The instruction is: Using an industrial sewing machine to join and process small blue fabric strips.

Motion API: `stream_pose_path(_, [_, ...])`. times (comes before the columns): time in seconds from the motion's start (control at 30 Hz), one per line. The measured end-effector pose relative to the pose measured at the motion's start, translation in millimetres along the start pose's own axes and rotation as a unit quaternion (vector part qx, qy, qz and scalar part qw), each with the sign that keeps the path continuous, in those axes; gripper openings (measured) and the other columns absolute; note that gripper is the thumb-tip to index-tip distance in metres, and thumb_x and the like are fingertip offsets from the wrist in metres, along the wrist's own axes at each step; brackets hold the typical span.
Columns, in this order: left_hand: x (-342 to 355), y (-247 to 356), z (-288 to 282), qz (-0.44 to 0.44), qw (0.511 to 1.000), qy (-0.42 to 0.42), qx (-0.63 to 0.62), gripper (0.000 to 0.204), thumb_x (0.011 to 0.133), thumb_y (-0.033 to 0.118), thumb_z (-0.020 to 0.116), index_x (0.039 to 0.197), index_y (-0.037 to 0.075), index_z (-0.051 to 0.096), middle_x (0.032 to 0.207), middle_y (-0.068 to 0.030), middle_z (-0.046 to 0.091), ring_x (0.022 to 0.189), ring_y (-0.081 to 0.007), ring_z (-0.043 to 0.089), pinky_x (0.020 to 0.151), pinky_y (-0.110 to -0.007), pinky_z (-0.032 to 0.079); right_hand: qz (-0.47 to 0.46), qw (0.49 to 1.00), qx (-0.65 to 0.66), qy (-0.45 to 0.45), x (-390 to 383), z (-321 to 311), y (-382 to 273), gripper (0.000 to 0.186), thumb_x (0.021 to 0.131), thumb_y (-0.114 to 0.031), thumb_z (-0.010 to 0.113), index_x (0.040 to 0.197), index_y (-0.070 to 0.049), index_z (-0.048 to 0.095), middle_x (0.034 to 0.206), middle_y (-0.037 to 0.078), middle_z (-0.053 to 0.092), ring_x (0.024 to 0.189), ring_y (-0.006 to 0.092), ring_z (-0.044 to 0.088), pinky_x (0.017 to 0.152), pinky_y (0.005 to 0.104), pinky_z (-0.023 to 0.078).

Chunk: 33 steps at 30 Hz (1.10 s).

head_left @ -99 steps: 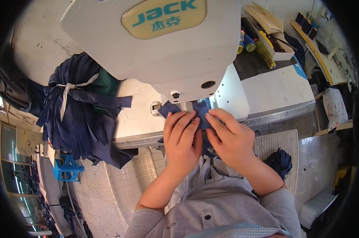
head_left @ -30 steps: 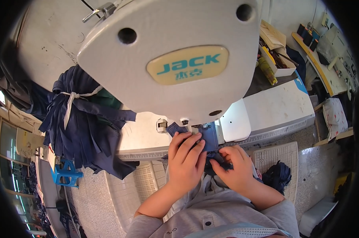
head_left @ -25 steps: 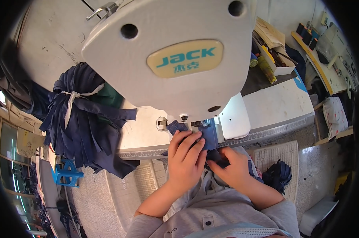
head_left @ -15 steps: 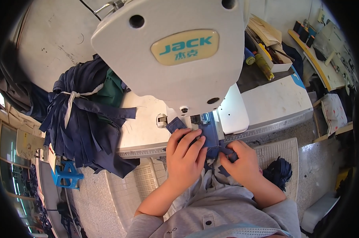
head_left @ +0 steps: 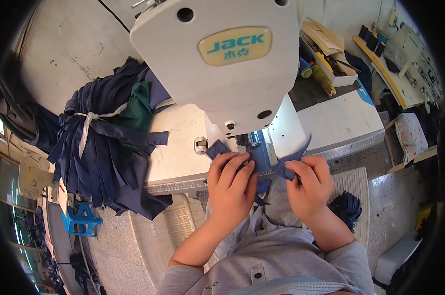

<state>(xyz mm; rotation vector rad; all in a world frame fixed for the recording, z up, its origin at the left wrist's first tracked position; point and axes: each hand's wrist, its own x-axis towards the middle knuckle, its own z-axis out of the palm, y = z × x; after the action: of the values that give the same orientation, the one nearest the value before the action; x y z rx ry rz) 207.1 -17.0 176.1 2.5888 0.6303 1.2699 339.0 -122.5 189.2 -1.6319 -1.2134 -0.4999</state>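
My left hand is at the front edge of a white sewing machine's bed, fingers bent over a small navy fabric piece whose end pokes out past the fingertips. Beside those fingers a navy fabric strip runs under the presser foot. To the right, my right hand pinches another navy fabric piece between thumb and fingers, its thin tip pointing up over the bed. What lies beneath my left palm is hidden.
The machine head overhangs the work. A tied bundle of navy strips lies at the left. Back right are a box of tools and a yellow bottle. Below stand a white basket with navy scraps and a blue stool.
My right hand has lifted slightly and moved right, bringing the navy piece away from the strip under the presser foot. My left hand stays nearly in place. The view has shifted slightly.
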Motion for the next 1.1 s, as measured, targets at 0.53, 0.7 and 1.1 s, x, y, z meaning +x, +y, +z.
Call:
stream_pose_path(0.53, [1.6,-4.1,6.5,0.004,1.0,0.011,0.008,0.04,0.069,-0.003,0.075,0.107,0.009,0.072,0.113,-0.0081,0.065,0.107,-0.0326,0.056,0.091,-0.041,0.047,0.09,0.99,0.037,-0.102,-6.5,-0.9,8.1,0.04,0.064,0.01,0.072,0.101,-0.006,0.07,0.092,0.008,0.059,0.069,0.022,0.064,0.06,0.0328,0.052])
stream_pose_path(0.7, [3.7,-4.0,9.1,-0.003,1.0,0.018,0.011,0.04,0.067,-0.004,0.075,0.105,0.008,0.073,0.114,-0.0081,0.065,0.107,-0.0326,0.056,0.091,-0.041,0.046,0.089,0.987,0.05,-0.121,-5.4,-7.0,7.6,0.037,0.069,0.005,0.074,0.104,-0.005,0.07,0.094,0.008,0.06,0.07,0.0215,0.065,0.062,0.0329,0.052])
stream_pose_path(1.1, [4.2,-3.3,11.4,-0.016,0.999,0.018,0.026,0.042,0.065,-0.005,0.076,0.104,0.009,0.073,0.113,-0.0073,0.065,0.107,-0.0328,0.057,0.09,-0.042,0.047,0.085,0.992,0.035,-0.091,-1.9,-2.5,8.9,0.032,0.071,0.002,0.074,0.102,-0.006,0.071,0.093,0.008,0.061,0.069,0.0238,0.064,0.061,0.0346,0.051])
